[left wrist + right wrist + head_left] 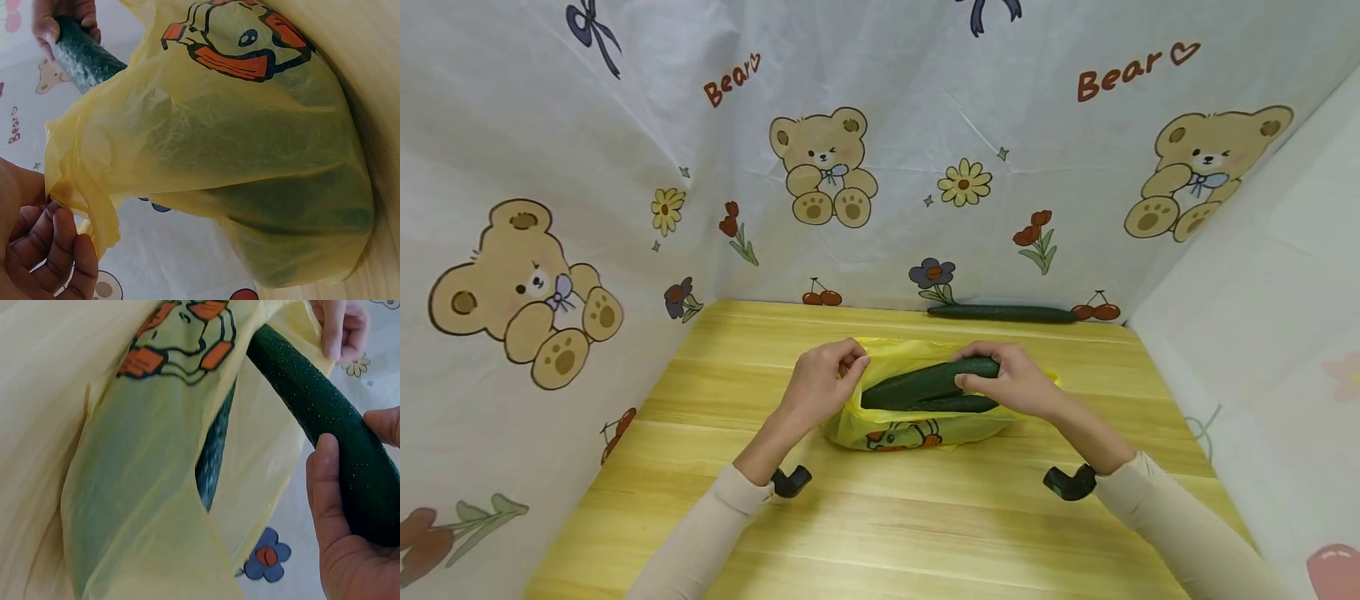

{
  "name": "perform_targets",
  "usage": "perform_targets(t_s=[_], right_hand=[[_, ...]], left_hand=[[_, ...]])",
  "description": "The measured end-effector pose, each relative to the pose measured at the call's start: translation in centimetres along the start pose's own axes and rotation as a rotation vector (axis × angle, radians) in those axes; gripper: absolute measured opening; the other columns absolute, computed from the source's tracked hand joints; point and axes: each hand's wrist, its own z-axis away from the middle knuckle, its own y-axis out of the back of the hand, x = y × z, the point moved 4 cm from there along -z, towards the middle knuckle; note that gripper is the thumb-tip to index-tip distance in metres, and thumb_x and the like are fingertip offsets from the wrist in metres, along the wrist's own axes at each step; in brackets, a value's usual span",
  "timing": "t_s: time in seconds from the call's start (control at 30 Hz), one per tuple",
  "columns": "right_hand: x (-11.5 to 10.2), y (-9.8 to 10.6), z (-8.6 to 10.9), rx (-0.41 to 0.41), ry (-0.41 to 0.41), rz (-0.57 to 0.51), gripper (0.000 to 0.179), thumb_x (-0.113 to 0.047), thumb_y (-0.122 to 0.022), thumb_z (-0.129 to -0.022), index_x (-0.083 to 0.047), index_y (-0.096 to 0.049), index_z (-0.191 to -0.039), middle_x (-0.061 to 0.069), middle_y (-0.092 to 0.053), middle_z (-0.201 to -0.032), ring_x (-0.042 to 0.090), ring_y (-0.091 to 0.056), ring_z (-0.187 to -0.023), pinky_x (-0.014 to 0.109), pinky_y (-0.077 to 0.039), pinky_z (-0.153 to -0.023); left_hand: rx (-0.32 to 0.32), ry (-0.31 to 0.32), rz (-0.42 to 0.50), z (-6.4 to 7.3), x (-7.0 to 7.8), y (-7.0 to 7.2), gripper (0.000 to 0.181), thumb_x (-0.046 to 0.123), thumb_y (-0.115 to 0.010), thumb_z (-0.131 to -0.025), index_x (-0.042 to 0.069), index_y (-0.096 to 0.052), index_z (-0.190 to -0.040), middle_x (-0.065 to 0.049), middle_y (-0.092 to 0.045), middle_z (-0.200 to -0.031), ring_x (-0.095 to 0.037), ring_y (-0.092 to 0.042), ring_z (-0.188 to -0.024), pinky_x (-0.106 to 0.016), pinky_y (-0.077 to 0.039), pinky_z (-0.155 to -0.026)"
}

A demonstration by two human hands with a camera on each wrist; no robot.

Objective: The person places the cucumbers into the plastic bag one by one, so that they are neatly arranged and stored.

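A yellow plastic bag with a printed cartoon lies on the wooden table, its mouth facing up. My left hand pinches the bag's rim at the left, which the left wrist view shows between thumb and fingertips. In my right hand is a dark green cucumber, held near its right end between thumb and fingers. Its other end reaches into the bag's opening. A second cucumber lies inside the bag, partly hidden by the plastic.
Another long cucumber lies at the table's back edge, against the patterned cloth. Cloth walls enclose the table at the back and both sides. Black camera mounts sit at the wrists.
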Motion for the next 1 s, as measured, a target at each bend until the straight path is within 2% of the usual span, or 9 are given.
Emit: perform_targets(t_s=[0.17,0.27,0.4,0.47,0.57,0.67,0.77,0.87,1.0], right_hand=[[-0.4,-1.4,-1.0,-0.014,0.002,-0.010,0.029,-0.023,-0.075,-0.100,-0.015,-0.073,-0.128,0.009,-0.077,-0.099,0.023,-0.067,-0.074,0.031,-0.053,-0.062],[-0.6,-2.1,-1.6,-0.029,0.012,-0.023,0.029,-0.024,-0.075,-0.100,-0.014,-0.073,-0.128,0.011,-0.075,-0.104,0.022,-0.063,-0.074,0.031,-0.054,-0.064],[-0.5,-2.3,-1.9,-0.049,0.029,-0.015,0.031,-0.024,-0.075,-0.101,-0.013,-0.072,-0.130,0.015,-0.074,-0.116,0.024,-0.065,-0.081,0.031,-0.056,-0.069],[-0.3,-2.2,-1.9,-0.052,0.053,0.062,0.031,-0.024,-0.075,-0.101,-0.014,-0.072,-0.130,0.013,-0.074,-0.120,0.021,-0.066,-0.084,0.030,-0.056,-0.071],[-0.2,-1.9,-1.8,-0.050,0.118,0.262,0.033,-0.024,-0.078,-0.100,-0.013,-0.073,-0.130,0.009,-0.075,-0.126,0.017,-0.069,-0.092,0.032,-0.058,-0.078],[-0.1,-1.9,-1.6,-0.045,0.171,0.487,0.036,-0.028,-0.081,-0.098,-0.012,-0.074,-0.129,0.007,-0.077,-0.126,0.020,-0.074,-0.100,0.040,-0.061,-0.085],[0.4,-2.2,-1.4,-0.044,0.168,0.641,0.039,-0.033,-0.082,-0.097,-0.012,-0.074,-0.129,0.007,-0.076,-0.128,0.026,-0.076,-0.103,0.047,-0.063,-0.087],[1.0,-2.6,-1.3,-0.025,0.169,0.731,0.033,-0.031,-0.081,-0.098,-0.014,-0.076,-0.126,0.005,-0.076,-0.125,0.022,-0.076,-0.094,0.041,-0.063,-0.078],[0.9,-2.8,-0.9,0.029,0.199,0.775,0.022,-0.026,-0.078,-0.101,-0.015,-0.078,-0.120,0.003,-0.077,-0.116,0.018,-0.075,-0.087,0.034,-0.061,-0.069]], left_hand=[[-0.002,0.001,0.000,-0.1,0.1,0.2,0.013,0.022,-0.072,-0.105,0.012,-0.078,-0.100,0.007,-0.070,-0.077,-0.004,-0.058,-0.068,-0.025,-0.049,-0.064],[0.000,-0.008,-0.004,-0.1,0.2,0.3,0.013,0.022,-0.071,-0.106,0.013,-0.077,-0.099,0.007,-0.070,-0.077,-0.004,-0.058,-0.068,-0.025,-0.049,-0.063],[0.003,-0.018,-0.006,-0.2,0.2,0.2,0.014,0.022,-0.070,-0.106,0.012,-0.076,-0.097,0.008,-0.068,-0.076,-0.004,-0.058,-0.068,-0.024,-0.048,-0.063],[0.004,-0.020,-0.006,-0.2,0.3,0.2,0.015,0.022,-0.070,-0.106,0.013,-0.076,-0.097,0.008,-0.067,-0.075,-0.004,-0.058,-0.068,-0.025,-0.048,-0.063],[0.002,-0.015,-0.007,-0.1,0.4,0.3,0.015,0.022,-0.070,-0.106,0.012,-0.077,-0.097,0.008,-0.067,-0.076,-0.005,-0.058,-0.068,-0.026,-0.048,-0.063],[-0.004,-0.006,-0.006,-0.1,0.4,0.3,0.015,0.022,-0.070,-0.107,0.011,-0.077,-0.098,0.008,-0.068,-0.077,-0.005,-0.058,-0.068,-0.026,-0.048,-0.063],[-0.011,0.002,-0.007,0.0,0.2,0.2,0.017,0.023,-0.068,-0.108,0.011,-0.077,-0.099,0.007,-0.069,-0.078,-0.005,-0.059,-0.068,-0.026,-0.048,-0.063],[-0.014,0.003,-0.010,0.0,0.1,0.1,0.018,0.024,-0.068,-0.108,0.011,-0.077,-0.100,0.007,-0.069,-0.078,-0.005,-0.059,-0.068,-0.025,-0.049,-0.063],[-0.012,0.000,-0.009,0.1,0.2,0.0,0.018,0.023,-0.068,-0.108,0.011,-0.078,-0.100,0.008,-0.069,-0.078,-0.005,-0.059,-0.068,-0.025,-0.049,-0.063]])
